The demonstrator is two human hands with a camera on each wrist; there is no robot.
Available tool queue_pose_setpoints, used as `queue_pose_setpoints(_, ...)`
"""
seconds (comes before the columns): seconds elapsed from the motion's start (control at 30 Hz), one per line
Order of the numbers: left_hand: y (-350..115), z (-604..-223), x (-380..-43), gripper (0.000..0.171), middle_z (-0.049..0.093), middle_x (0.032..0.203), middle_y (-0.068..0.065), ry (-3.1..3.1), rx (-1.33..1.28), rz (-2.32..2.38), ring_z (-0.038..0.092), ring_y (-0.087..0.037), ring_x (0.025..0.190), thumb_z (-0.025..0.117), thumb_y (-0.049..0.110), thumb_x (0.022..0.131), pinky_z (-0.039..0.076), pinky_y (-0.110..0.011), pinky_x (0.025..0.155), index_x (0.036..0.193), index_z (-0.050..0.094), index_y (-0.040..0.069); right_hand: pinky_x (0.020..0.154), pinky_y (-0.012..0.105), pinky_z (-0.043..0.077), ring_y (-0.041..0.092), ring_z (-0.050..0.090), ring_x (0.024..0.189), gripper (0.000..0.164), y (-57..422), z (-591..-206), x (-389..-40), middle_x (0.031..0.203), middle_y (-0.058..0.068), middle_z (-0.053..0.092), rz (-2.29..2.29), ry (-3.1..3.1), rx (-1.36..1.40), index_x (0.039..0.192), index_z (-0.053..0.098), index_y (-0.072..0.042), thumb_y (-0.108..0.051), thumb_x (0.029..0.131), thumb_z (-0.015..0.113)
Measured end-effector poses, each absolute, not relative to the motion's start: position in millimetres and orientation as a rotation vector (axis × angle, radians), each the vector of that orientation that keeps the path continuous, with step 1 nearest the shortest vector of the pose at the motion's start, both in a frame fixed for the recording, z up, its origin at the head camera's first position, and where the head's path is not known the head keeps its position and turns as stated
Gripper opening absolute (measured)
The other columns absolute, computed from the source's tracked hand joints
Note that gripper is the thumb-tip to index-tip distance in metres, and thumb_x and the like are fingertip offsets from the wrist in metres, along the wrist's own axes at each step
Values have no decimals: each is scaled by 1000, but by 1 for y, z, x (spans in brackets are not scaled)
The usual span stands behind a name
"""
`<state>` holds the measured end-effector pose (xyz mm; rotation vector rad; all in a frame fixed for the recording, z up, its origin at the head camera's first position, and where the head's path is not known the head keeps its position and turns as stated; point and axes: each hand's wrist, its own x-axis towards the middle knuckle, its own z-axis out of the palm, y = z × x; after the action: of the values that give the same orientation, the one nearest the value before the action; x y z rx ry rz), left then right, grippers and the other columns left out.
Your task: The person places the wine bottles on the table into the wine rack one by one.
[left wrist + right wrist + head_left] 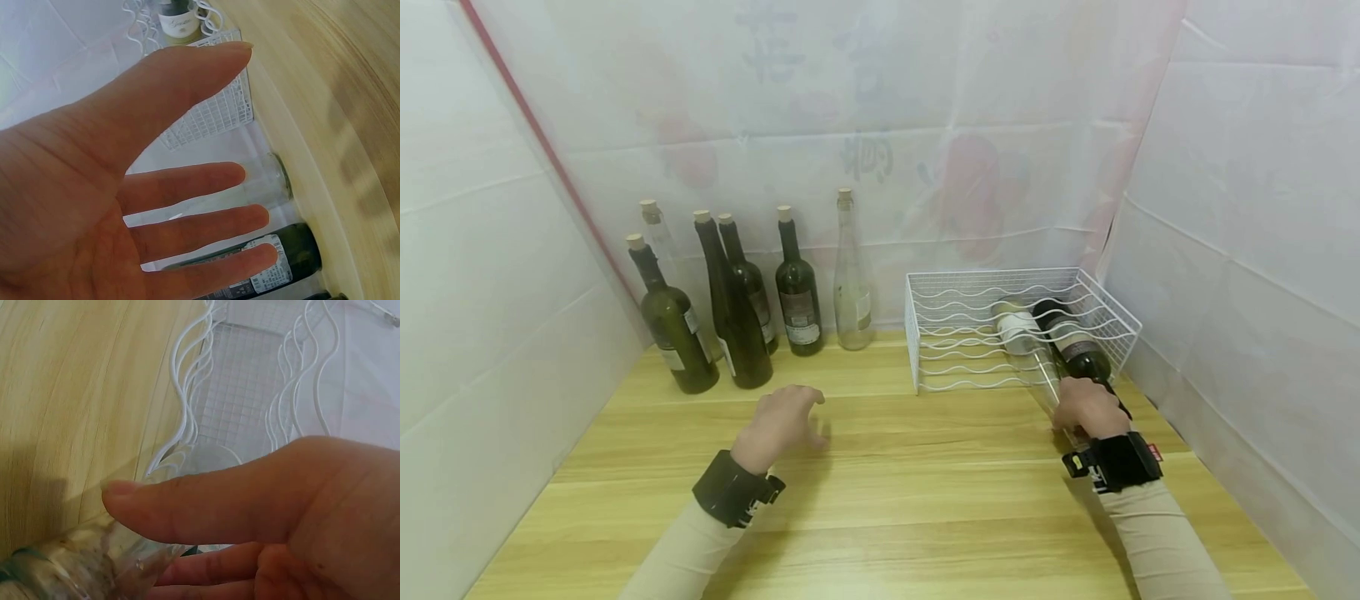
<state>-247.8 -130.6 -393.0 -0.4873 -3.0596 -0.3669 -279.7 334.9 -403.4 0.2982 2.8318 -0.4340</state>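
Gripping a clear bottle [1036,364], partly inside the rack [913,333], by its neck with the right hand [1087,407]; holding the left hand [778,425] spread, empty, left of the rack.

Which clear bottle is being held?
The clear bottle lying partly in the white wire rack, gripped by the right hand; the other two clear bottles stand upright.

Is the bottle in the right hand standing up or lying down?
Lying down: the clear bottle has its base inside the white rack and its neck in the right hand.
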Motion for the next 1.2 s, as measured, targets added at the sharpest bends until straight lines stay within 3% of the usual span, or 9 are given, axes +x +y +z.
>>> queue_pose_setpoints(0.1, -131, -393, -248, 61, 74, 126, -11, -3059, -492, -361, 69, -36, 114, 91, 28, 70, 59, -56, 85, 124, 70, 7, 63, 44, 42, 32, 55, 72, 12, 335, -403, -279, 76, 13, 58, -435, 2821, 294, 81, 58, -6, -15, 88, 62)
queue_pose_setpoints(0.33, -131, -393, -248, 60, 73, 127, -11, -3063, -498, -350, 69, -36, 115, 92, 29, 71, 59, -56, 84, 123, 71, 8, 59, 40, 41, 25, 53, 60, 19, 336, -405, -278, 60, 5, 56, -415, 2818, 250, 73, 61, -8, -13, 90, 53)
queue_pose_setpoints(0.5, -131, -393, -248, 61, 73, 127, -11, -3068, -500, -342, 69, -36, 115, 92, 30, 71, 59, -56, 84, 124, 71, 9, 60, 41, 43, 25, 55, 62, 13, 336, -405, -279, 65, 7, 58, -397, 2825, 229, 80, 63, -6, -16, 87, 63)
queue_pose_setpoints(0.67, -131, -394, -247, 63, 72, 129, -12, -3071, -499, -349, 68, -37, 116, 92, 29, 71, 59, -57, 87, 125, 70, 8, 64, 45, 48, 31, 57, 74, 33, 337, -404, -280, 81, 13, 58, -361, 2861, 190, 91, 61, -3, -26, 80, 82)
queue_pose_setpoints(0.9, -131, -394, -247, 63, 72, 130, -11, -3067, -494, -361, 67, -37, 118, 92, 30, 71, 58, -59, 89, 126, 70, 8, 59, 41, 47, 29, 58, 70, 26, 338, -405, -280, 77, 12, 59, -411, 2873, 205, 85, 60, -5, -20, 80, 80)
queue_pose_setpoints(1.2, -131, -392, -247, 61, 73, 127, -11, -3063, -495, -349, 68, -36, 116, 92, 29, 71, 59, -57, 86, 124, 71, 8, 53, 35, 42, 24, 57, 59, 12, 338, -404, -279, 67, 8, 61, -440, 2806, 205, 79, 59, -6, -13, 85, 68)
